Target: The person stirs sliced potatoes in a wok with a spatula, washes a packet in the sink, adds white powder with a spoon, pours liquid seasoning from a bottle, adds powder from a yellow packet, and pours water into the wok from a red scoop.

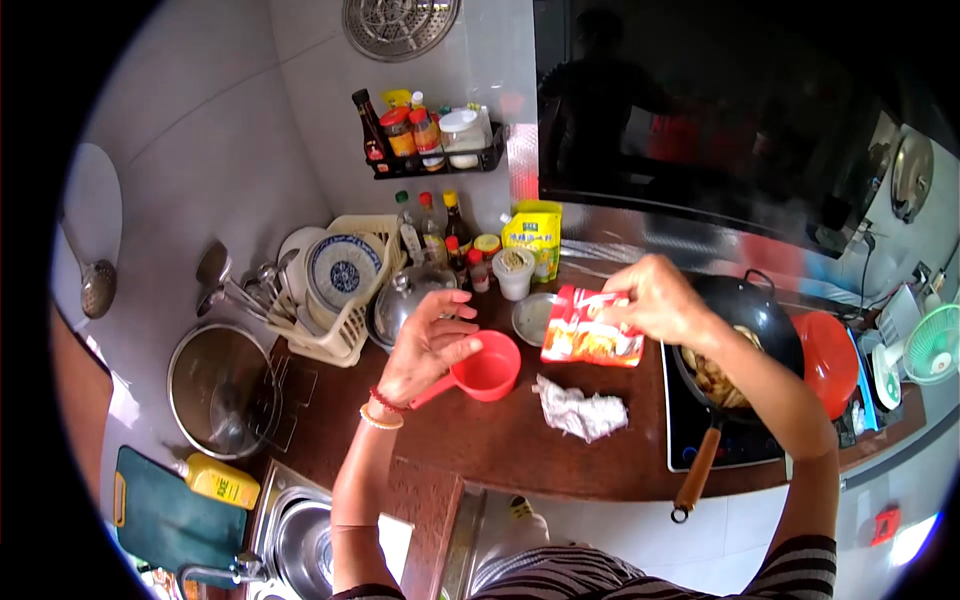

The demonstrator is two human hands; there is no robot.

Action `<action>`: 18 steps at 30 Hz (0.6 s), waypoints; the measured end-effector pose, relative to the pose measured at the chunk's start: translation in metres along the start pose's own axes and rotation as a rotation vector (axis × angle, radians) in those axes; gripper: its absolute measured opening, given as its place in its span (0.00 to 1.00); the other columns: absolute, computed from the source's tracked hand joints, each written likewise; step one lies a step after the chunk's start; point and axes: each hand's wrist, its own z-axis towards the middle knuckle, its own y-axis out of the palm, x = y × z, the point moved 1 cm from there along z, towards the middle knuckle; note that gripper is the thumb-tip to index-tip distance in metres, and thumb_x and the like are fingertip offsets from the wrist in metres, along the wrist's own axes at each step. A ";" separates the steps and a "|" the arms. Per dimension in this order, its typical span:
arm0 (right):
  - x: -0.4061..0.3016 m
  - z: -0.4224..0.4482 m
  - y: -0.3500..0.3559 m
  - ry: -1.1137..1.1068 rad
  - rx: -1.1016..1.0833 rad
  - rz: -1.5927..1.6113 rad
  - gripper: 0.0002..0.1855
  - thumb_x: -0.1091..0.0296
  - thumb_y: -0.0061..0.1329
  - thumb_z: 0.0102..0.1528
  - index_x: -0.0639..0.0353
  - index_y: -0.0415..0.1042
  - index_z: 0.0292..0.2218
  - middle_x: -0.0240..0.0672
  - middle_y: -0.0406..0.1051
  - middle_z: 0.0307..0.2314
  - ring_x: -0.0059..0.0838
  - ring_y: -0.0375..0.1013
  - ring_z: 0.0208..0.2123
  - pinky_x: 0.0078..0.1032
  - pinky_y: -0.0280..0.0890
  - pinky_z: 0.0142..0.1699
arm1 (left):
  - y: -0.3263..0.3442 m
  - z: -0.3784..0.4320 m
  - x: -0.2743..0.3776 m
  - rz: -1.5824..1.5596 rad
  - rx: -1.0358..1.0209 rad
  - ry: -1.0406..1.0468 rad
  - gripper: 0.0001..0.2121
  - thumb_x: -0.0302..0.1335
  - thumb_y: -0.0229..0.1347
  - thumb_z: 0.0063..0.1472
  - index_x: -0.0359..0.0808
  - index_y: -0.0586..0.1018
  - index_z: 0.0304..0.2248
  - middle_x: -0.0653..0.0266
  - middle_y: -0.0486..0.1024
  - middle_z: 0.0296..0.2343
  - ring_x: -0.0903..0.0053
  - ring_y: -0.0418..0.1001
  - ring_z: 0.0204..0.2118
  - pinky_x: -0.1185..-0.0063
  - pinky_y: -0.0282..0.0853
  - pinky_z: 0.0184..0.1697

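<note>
My right hand (652, 304) pinches the top of a red printed food packet (592, 337), which hangs above the brown countertop. My left hand (431, 345) is raised with its fingers apart, just over the handle side of a red plastic dipper (491, 371); whether it touches the dipper cannot be told. A crumpled whitish cloth (581, 411) lies below the packet. Left of the packet is a small round metal dish (531, 319). On the right, a black wok (742, 322) with a wooden handle (699, 469) sits on the cooktop with sliced food inside, partly behind my right forearm.
Bottles, jars and a yellow pouch (536, 240) line the back wall. A lidded pot (409, 300) and a dish rack (322, 345) stand at the left, with a sink (304, 536) at lower left. A red bowl (825, 364) is right of the wok.
</note>
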 end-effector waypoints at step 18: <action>-0.005 0.319 -0.078 0.130 0.577 -0.445 0.15 0.67 0.55 0.37 0.53 0.76 0.32 0.45 0.72 0.30 0.41 0.72 0.36 0.32 0.66 0.42 | -0.103 0.384 0.042 1.252 0.136 0.324 0.11 0.20 0.44 0.47 0.31 0.77 0.30 0.43 0.72 0.30 0.53 0.70 0.35 0.68 0.66 0.41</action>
